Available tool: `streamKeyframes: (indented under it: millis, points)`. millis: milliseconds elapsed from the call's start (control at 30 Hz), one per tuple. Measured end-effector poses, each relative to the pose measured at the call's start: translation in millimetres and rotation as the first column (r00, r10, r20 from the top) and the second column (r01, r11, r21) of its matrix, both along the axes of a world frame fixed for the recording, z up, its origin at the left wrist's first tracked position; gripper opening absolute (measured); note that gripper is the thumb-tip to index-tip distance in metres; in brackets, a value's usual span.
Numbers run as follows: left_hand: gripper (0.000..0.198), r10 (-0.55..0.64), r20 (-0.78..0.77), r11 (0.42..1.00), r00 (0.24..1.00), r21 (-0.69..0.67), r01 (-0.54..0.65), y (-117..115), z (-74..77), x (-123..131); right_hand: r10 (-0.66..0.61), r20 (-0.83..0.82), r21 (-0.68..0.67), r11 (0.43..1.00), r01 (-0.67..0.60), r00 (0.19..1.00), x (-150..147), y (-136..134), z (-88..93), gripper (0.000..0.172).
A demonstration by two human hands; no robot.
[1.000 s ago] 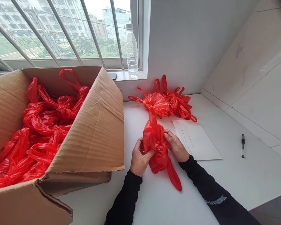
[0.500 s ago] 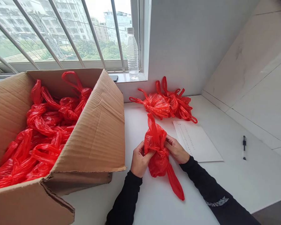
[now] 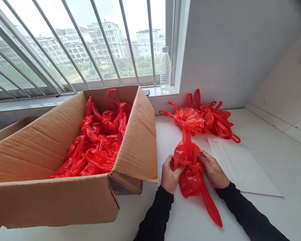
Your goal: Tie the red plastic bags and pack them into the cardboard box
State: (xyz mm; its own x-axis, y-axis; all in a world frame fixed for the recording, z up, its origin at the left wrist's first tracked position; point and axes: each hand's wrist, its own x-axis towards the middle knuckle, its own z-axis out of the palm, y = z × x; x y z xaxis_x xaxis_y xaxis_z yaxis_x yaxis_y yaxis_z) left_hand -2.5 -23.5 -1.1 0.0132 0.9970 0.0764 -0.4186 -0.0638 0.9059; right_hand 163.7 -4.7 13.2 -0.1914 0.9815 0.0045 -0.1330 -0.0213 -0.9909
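Observation:
Between my hands is a red plastic bag (image 3: 190, 180), knotted at its middle, with one handle pointing up and the other trailing down to the right on the white table. My left hand (image 3: 171, 174) grips its left side, thumb on the front near the knot. On the right side, my right hand (image 3: 214, 170) pinches the bag by its upper edge, fingers partly behind the plastic. What the bag contains cannot be made out. Just behind it lies a pile of similar tied red bags (image 3: 203, 117) against the wall.
A cardboard box (image 3: 137, 144) with raised flaps stands on the left, holding several red bags (image 3: 100, 147). Right of my hands lies a white sheet (image 3: 245, 167) with writing. A water bottle (image 3: 165, 72) stands on the sill of the barred window.
The view has swung to the left, so everything sits farther right and the pen has left the picture. Both hands keep their hold on the bag, almost unchanged.

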Motion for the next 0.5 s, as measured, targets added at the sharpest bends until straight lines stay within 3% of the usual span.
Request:
streamKeyframes:
  millis: [133, 300, 400, 500]
  points:
    - [0.032, 0.045, -0.002, 0.999, 0.999, -0.002, -0.045, 3, -2.9, -1, 0.047, 0.018, 0.077, 0.996, -0.049, 0.999, -7, -3, 10.0, 0.057]
    - [0.040, -0.070, -0.082, 0.995, 0.994, 0.061, 0.075, 0, 7.7, -3, 0.027, 0.100, 0.153, 0.987, -0.042, 0.995, -10, 0, 13.5, 0.031]
    - [0.044, -0.132, -0.102, 0.987, 0.986, 0.075, 0.140, -2, 12.7, -3, -0.024, 0.084, 0.163, 0.987, 0.010, 0.996, -7, 2, 11.4, 0.028]
    - [0.037, -0.124, -0.093, 0.988, 0.988, 0.078, 0.131, -1, 10.5, -2, -0.052, 0.092, 0.162, 0.986, 0.037, 0.994, -5, 2, 10.8, 0.029]
